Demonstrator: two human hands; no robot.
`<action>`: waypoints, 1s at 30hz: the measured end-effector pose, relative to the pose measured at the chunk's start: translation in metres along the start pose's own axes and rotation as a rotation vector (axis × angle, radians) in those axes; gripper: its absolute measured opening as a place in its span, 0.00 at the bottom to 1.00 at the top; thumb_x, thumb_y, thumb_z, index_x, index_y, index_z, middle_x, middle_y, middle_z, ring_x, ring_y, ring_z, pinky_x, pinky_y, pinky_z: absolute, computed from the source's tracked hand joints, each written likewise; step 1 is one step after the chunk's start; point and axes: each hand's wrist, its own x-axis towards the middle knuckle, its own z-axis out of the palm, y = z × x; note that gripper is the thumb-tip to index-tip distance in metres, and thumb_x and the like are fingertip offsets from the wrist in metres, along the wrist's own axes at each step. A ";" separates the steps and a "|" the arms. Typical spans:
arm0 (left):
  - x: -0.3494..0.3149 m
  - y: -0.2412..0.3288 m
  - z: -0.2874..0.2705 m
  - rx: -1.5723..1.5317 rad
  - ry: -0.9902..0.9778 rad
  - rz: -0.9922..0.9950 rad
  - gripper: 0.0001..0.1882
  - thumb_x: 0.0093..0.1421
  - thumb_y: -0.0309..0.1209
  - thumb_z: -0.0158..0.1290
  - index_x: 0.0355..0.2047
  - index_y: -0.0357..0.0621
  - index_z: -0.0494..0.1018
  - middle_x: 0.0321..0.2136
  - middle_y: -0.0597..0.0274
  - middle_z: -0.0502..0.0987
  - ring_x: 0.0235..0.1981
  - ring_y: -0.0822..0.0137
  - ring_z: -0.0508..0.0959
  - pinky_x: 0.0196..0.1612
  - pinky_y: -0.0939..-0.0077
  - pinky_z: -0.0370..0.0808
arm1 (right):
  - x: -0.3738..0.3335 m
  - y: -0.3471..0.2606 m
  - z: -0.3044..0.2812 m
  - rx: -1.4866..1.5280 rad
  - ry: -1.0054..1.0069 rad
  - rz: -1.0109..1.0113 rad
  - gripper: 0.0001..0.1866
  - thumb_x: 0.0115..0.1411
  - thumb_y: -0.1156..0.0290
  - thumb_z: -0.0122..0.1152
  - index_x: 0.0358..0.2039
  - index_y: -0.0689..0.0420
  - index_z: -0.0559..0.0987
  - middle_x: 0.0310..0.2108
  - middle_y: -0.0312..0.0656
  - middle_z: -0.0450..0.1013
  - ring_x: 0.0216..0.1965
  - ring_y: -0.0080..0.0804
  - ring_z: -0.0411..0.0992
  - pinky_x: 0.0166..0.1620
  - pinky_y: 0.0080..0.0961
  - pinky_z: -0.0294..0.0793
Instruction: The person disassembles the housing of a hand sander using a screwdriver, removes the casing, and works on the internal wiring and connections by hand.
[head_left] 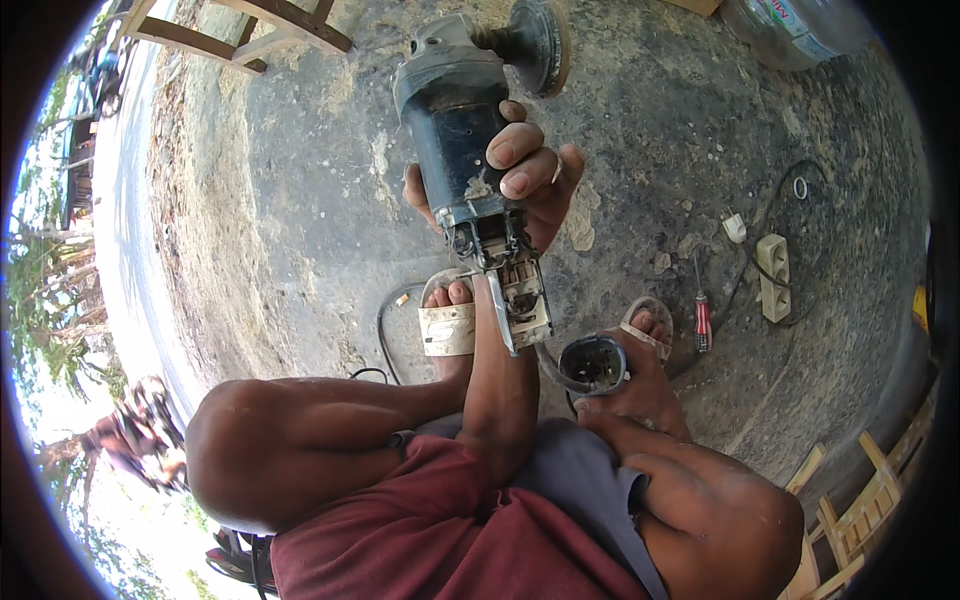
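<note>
**Left hand cradling an opened angle grinder**

The fingers [515, 147] of the left hand [548, 212] are gripping the angle grinder [458, 145] snugly, drawn in around its motor body, with the thumb [416, 195] pressing on the opposite side. The right hand is not showing, so I cannot tell what it is doing.

The grinder is pointing its wheel [541, 48] away from the body, above the ground beyond the feet. Handling it well is probably depending on supporting the heavy body from below, leaving the exposed tail parts [524, 293] unpressed and giving the cord [550, 368] slack (a tug could be straining the wiring).

Counting outward, I am seeing one grinder, one wheel, one grey lever [500, 315] and one cup-shaped tail housing [566, 362] near the right foot. Farther out, two sandals [447, 332], one red-handled screwdriver [702, 322], one white plug [735, 228], one power strip [773, 280], one pale ring [800, 188] and one clear plastic bottle [790, 38] are showing.
</note>
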 end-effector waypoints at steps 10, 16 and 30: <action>0.000 0.001 0.002 1.006 0.514 -0.017 0.37 0.60 0.54 0.57 0.55 0.31 0.67 0.38 0.49 0.79 0.36 0.58 0.82 0.39 0.67 0.82 | 0.007 0.023 -0.012 -0.059 0.224 0.069 0.38 0.45 0.69 0.81 0.57 0.60 0.73 0.45 0.43 0.78 0.50 0.33 0.76 0.54 0.31 0.73; -0.001 -0.002 0.010 1.177 0.634 -0.023 0.34 0.70 0.54 0.47 0.57 0.32 0.66 0.42 0.48 0.79 0.40 0.58 0.83 0.43 0.63 0.83 | 0.012 0.014 -0.010 -0.269 0.214 0.019 0.40 0.46 0.61 0.81 0.57 0.60 0.73 0.45 0.45 0.78 0.47 0.35 0.76 0.53 0.34 0.74; 0.000 -0.013 0.006 0.848 0.567 0.067 0.33 0.68 0.52 0.53 0.58 0.33 0.65 0.44 0.50 0.79 0.45 0.59 0.83 0.49 0.64 0.82 | 0.007 0.023 -0.017 0.154 0.243 -0.032 0.42 0.44 0.68 0.83 0.58 0.63 0.70 0.48 0.41 0.75 0.48 0.29 0.75 0.53 0.30 0.75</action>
